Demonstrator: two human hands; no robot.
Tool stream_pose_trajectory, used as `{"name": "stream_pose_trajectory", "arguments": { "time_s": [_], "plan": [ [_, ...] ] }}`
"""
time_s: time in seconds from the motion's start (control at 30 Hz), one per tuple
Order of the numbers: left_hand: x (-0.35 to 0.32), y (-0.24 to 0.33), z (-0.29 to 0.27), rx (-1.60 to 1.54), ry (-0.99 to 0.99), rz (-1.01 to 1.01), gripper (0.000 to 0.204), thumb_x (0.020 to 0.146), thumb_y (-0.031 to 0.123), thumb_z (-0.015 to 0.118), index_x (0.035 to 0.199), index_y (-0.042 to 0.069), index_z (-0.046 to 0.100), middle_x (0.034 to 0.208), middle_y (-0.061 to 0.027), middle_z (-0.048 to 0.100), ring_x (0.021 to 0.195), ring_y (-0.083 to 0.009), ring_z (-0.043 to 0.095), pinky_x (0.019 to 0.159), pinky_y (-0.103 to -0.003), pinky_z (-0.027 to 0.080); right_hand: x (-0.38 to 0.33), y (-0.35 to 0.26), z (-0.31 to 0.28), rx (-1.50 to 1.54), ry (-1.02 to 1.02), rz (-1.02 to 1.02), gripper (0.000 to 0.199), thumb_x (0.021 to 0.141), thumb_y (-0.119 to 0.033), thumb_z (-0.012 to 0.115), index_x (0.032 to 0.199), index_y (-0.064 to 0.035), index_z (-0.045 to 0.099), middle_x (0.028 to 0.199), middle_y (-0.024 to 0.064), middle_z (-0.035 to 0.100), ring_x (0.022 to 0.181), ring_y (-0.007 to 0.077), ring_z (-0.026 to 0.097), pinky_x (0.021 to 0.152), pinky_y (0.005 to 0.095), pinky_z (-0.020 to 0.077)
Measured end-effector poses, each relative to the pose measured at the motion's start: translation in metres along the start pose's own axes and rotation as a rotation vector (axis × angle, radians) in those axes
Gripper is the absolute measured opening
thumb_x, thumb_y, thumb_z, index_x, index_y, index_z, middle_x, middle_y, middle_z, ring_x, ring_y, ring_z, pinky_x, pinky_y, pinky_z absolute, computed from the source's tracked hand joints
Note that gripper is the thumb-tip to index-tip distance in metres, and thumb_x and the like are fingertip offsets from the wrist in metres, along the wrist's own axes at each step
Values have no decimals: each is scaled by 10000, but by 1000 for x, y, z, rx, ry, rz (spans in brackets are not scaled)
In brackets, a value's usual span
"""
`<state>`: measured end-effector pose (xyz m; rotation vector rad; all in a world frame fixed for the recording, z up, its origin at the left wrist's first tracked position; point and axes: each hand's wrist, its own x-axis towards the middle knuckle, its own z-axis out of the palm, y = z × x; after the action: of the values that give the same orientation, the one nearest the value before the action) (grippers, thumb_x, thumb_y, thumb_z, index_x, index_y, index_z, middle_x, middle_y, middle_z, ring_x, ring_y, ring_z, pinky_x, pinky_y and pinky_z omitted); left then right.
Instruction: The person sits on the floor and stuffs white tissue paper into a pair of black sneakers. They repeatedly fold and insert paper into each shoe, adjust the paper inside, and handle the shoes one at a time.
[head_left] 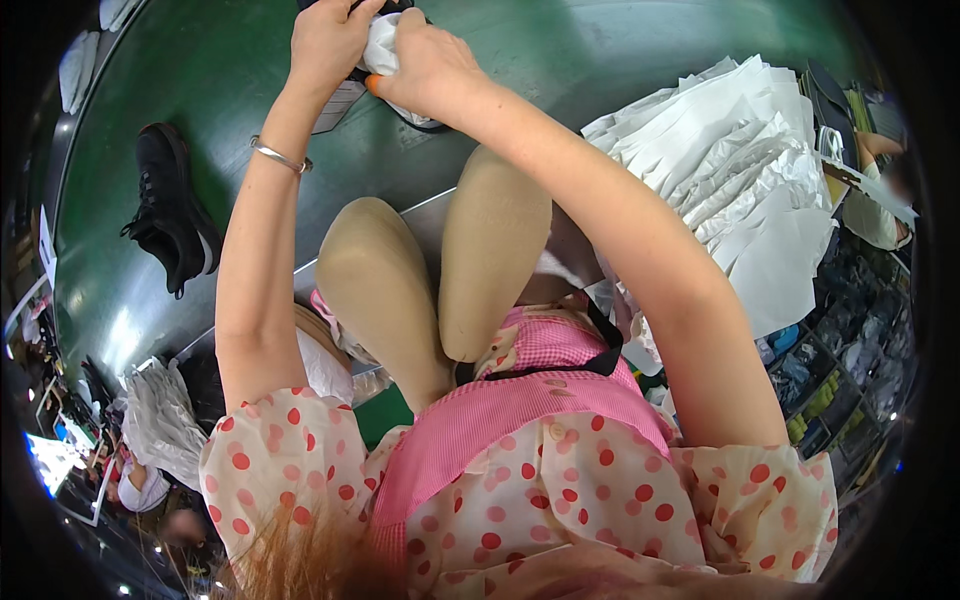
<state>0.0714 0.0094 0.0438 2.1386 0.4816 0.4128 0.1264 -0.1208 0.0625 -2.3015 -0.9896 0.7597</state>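
At the top edge, my left hand (326,45) and my right hand (432,68) meet over a black shoe (420,122), of which a pale sole edge shows below my right hand. Crumpled white paper (381,45) bulges between them at the shoe. My right fingers and thumb are closed around the paper. My left fingers curl in at the dark upper, partly cut off by the picture's edge. A grey flat piece (340,107) sticks out under my left hand; its kind is unclear. A bracelet circles my left wrist.
Another black lace-up sneaker (172,205) lies on the green worktop (105,265) at left. White paper sheets (720,150) are piled at right. Clear plastic bags (163,420) hang lower left. Compartments with bagged goods (835,385) stand lower right. Other people show at both sides.
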Motion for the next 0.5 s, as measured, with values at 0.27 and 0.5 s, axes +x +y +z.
{"name": "stream_pose_trajectory", "arguments": {
  "time_s": [0.27, 0.5],
  "plan": [
    [5, -9, -9, 99, -49, 82, 198, 909, 185, 554, 1022, 100, 692, 938, -33, 703, 808, -132, 638, 753, -245, 489, 6, 4, 12, 33, 97, -77, 686, 686, -245, 791, 1159, 97, 430, 1047, 249, 607, 1053, 357, 578, 896, 403, 484],
    [-4, 3, -31, 234, -62, -60, 281, 889, 258, 614, 1145, 157, 669, 1091, -67, 669, 919, -144, 619, 794, -247, 478, -29, -8, -56, -150, -130, -150, 604, 765, -420, 688, 1174, 6, 560, 1112, 181, 641, 1115, 313, 574, 921, 396, 474]
  ]
}}
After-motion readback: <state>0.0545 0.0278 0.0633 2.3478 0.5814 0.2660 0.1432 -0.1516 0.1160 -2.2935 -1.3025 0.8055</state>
